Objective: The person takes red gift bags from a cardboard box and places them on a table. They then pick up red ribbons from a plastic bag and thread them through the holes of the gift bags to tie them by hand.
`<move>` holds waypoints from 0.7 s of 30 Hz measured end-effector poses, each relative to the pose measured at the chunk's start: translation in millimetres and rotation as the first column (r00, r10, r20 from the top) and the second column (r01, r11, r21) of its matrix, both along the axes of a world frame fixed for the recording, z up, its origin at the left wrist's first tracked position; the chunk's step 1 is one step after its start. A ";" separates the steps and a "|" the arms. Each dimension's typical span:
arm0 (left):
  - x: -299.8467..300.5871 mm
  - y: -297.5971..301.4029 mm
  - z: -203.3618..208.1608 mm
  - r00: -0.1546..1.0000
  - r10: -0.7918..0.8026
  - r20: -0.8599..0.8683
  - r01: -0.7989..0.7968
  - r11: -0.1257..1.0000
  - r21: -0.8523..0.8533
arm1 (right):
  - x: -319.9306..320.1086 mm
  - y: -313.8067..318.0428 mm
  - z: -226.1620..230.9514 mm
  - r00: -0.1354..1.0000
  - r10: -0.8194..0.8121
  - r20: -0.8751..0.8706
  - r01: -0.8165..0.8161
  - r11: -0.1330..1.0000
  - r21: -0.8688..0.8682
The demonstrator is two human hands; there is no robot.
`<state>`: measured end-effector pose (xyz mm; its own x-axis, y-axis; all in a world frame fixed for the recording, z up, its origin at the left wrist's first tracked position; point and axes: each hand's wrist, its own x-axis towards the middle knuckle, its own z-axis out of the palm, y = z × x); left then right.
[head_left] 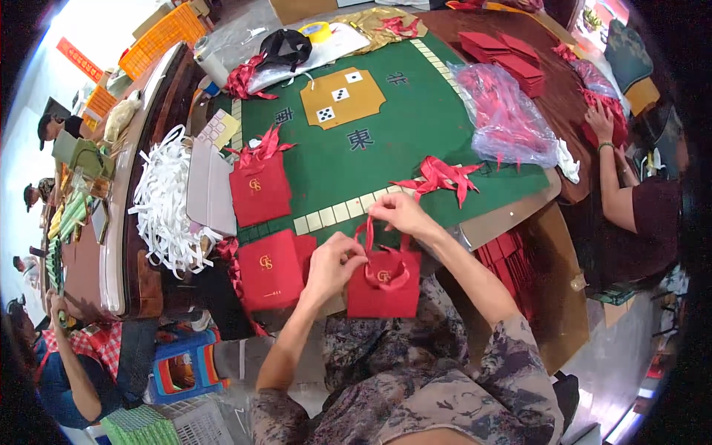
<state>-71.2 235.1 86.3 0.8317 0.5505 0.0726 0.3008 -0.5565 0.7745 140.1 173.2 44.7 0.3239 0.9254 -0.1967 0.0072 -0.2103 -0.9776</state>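
Note:
A small red paper gift bag (371, 302) with gold print stands upright in front of me at the table's near edge. One red ribbon (391, 282) hangs in a loop across its front. My right hand (406, 216), above the bag, pinches another red ribbon that runs down to the bag's top. At the bag's upper left corner, my left hand (334, 265) has thumb and forefinger closed on the lower part of that ribbon. To the left lie flat red bags (271, 278). A bunch of loose red ribbons (439, 178) rests beyond my right hand.
A green table mat (326, 174) covers the table. White straps (169, 200) pile up beside a grey box (210, 185) at left. More red bags (259, 194) stand there. A plastic bag of red ribbons (508, 119) lies right, near a co-worker's hand (599, 122).

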 end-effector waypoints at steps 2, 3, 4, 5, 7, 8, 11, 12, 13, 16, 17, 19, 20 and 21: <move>-3.7 1.7 -12.5 0.997 0.071 -0.014 -0.071 0.997 0.036 | 7.6 -2.2 1.2 0.982 0.051 0.182 -0.046 0.998 -0.030; -6.2 2.6 -18.2 0.995 0.099 -0.004 -0.099 0.994 0.047 | 12.2 -3.9 1.4 0.929 0.100 0.357 -0.081 0.994 -0.070; -6.4 1.4 -20.2 0.992 0.130 0.005 -0.130 0.990 0.054 | 12.2 -3.5 5.0 0.865 0.007 0.502 -0.054 0.996 0.078; -6.0 1.1 -22.0 0.991 0.136 0.007 -0.136 0.989 0.052 | 11.5 -7.3 8.5 0.864 0.014 0.504 -0.060 0.995 0.076; -4.5 0.1 -22.0 0.982 0.165 0.092 -0.182 0.960 0.214 | 6.1 -22.0 24.7 0.751 -0.039 0.659 -0.016 0.997 0.077; -3.2 -1.0 -20.3 0.982 0.169 0.090 -0.184 0.960 0.211 | 1.4 -23.8 27.3 0.810 0.068 0.582 -0.043 0.997 -0.058; 11.0 -2.0 -15.9 0.958 0.269 0.097 -0.285 0.922 0.262 | -13.4 -25.3 15.3 0.694 0.134 0.708 -0.166 0.986 -0.024; 17.3 -0.4 -18.0 0.961 0.260 0.095 -0.276 0.919 0.283 | -17.4 -25.9 11.4 0.629 0.159 0.761 -0.163 0.984 -0.071; 23.4 1.0 -17.1 0.962 0.255 0.094 -0.272 0.913 0.305 | -19.2 -26.4 7.7 0.628 0.159 0.762 -0.164 0.984 -0.070; 40.3 1.2 -19.3 0.955 0.293 0.036 -0.292 0.921 0.256 | -23.3 -28.1 0.2 0.604 0.061 0.795 -0.136 0.990 0.027; 42.2 3.8 -24.8 0.954 0.301 0.008 -0.292 0.918 0.269 | -23.0 -28.4 0.0 0.602 0.062 0.796 -0.141 0.990 0.029; 43.8 10.1 -39.2 0.954 0.299 -0.015 -0.285 0.923 0.259 | -21.6 -29.5 0.3 0.758 0.006 0.652 -0.058 0.997 0.059; 43.8 12.0 -44.4 0.954 0.299 0.001 -0.289 0.920 0.264 | -21.1 -29.9 0.5 0.757 0.007 0.653 -0.061 0.996 0.060; 42.7 13.3 -49.6 0.954 0.300 0.018 -0.294 0.917 0.269 | -21.0 -30.0 0.8 0.839 -0.025 0.544 -0.012 0.998 0.063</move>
<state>-28.5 248.5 36.8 0.6361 0.7357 0.2328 0.5003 -0.6229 0.6015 119.0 143.2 45.5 0.3680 0.9272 0.0700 0.5406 -0.1521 -0.8274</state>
